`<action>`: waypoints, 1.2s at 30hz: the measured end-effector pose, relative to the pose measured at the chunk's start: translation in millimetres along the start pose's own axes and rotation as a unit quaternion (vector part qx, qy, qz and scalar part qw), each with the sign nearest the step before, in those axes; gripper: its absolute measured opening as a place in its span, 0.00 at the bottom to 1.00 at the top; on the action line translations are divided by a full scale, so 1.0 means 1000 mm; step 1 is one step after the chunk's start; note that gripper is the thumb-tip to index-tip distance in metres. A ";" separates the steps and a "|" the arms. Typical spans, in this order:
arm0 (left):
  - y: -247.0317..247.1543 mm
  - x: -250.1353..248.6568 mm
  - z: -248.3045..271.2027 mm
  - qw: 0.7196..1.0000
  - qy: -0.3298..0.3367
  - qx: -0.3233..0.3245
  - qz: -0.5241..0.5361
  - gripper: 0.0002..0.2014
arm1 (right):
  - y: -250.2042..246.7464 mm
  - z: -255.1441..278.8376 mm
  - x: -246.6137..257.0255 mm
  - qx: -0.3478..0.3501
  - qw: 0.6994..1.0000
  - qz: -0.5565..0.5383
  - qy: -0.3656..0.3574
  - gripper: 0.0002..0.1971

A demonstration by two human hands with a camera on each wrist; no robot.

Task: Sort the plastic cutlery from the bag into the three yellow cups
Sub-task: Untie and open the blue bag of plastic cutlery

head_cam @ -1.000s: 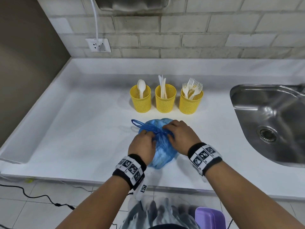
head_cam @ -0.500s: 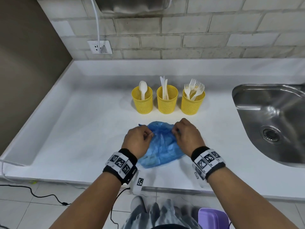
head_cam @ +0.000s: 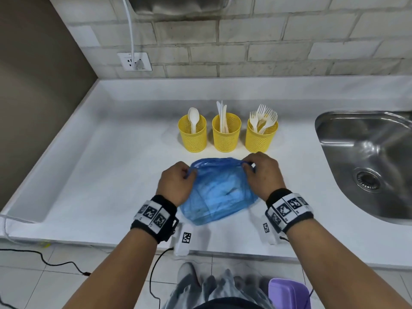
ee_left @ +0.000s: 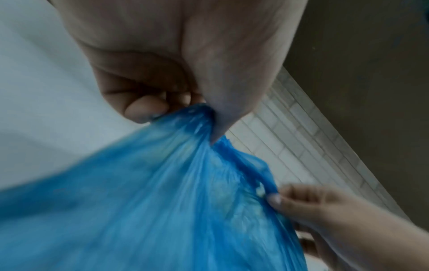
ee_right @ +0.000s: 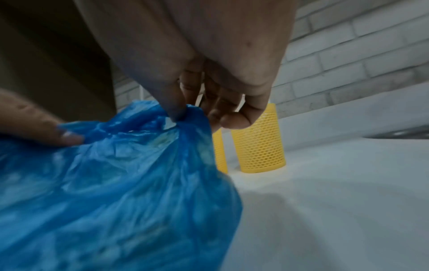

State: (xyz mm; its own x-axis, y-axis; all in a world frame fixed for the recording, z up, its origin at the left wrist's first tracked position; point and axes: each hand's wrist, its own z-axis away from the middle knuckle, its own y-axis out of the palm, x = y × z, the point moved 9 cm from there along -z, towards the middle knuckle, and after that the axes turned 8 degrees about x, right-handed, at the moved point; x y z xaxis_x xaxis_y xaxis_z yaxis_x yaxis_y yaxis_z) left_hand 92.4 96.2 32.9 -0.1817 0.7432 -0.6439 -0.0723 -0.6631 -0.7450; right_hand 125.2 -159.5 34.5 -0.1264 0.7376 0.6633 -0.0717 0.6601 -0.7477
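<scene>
Pinching thin, limp bag mouth with left hand and right hand; light, slippery, best held by bunched rim.

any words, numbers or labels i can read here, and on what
None can be read.
Wristbands: square black-and-white marker patterns only, no words.
White tags under the wrists: marker patterns, no letters.
Blue bag and yellow cups: no print visible.

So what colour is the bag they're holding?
Blue, see-through plastic bag; the head view shows it best.
</scene>
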 end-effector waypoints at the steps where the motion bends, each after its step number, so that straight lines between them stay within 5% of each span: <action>1: -0.007 0.007 0.001 1.000 -0.010 -0.017 0.010 0.14 | -0.008 0.000 -0.008 -0.019 1.000 -0.009 0.019 0.06; 4: -0.012 0.010 0.004 0.994 -0.010 -0.011 0.104 0.06 | -0.012 0.003 -0.013 -0.010 0.999 -0.034 0.033 0.10; 7: 0.009 -0.012 0.002 0.980 0.023 0.062 0.186 0.15 | 0.015 0.003 0.006 0.092 0.995 -0.021 0.016 0.25; 9: 0.013 -0.022 -0.002 0.982 0.045 0.058 0.172 0.13 | 0.028 0.001 0.014 0.127 0.992 0.013 0.009 0.23; 12: -0.006 -0.022 -0.006 0.985 0.051 0.004 0.167 0.03 | 0.008 -0.005 0.015 0.040 0.999 -0.025 0.000 0.08; 18: -0.065 -0.007 -0.003 0.947 0.009 -0.147 0.284 0.07 | -0.035 -0.011 -0.009 -0.059 0.982 -0.146 0.107 0.09; 20: -0.087 -0.030 0.012 0.942 0.072 -0.241 0.223 0.15 | -0.054 -0.004 0.012 -0.129 0.981 -0.138 0.053 0.17; 22: -0.091 -0.081 0.033 0.932 0.225 -0.273 0.079 0.18 | -0.073 0.008 0.056 -0.210 0.972 -0.050 -0.091 0.18; 24: -0.060 -0.121 0.040 0.921 0.342 -0.180 -0.042 0.13 | -0.064 0.017 0.103 -0.175 0.955 0.009 -0.238 0.11; 26: -0.020 -0.134 0.030 0.914 0.364 -0.061 -0.168 0.08 | -0.032 0.016 0.128 -0.063 0.944 0.085 -0.312 0.09; 28: 0.011 -0.116 0.013 0.905 0.278 0.048 -0.320 0.09 | 0.004 0.007 0.117 0.065 0.940 0.198 -0.272 0.16; 30: 0.026 -0.098 0.010 0.859 0.241 0.105 -0.439 0.14 | 0.027 0.001 0.086 0.163 0.909 0.335 -0.187 0.17; 33: 0.033 -0.092 0.017 0.823 0.264 0.126 -0.487 0.15 | 0.031 0.001 0.065 0.199 0.870 0.425 -0.150 0.17; 36: 0.024 -0.097 0.023 0.850 0.272 0.120 -0.435 0.13 | 0.023 -0.005 0.066 0.189 0.874 0.427 -0.137 0.16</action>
State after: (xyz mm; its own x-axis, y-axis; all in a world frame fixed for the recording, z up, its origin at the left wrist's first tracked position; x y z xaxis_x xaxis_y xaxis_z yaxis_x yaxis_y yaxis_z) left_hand 86.2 5.7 81.3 0.5181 0.8495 0.0992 -0.1569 0.2084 -0.9654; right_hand 120.6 -94.8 61.2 -0.5217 0.8422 -0.1357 -0.1495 -0.2469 -0.9574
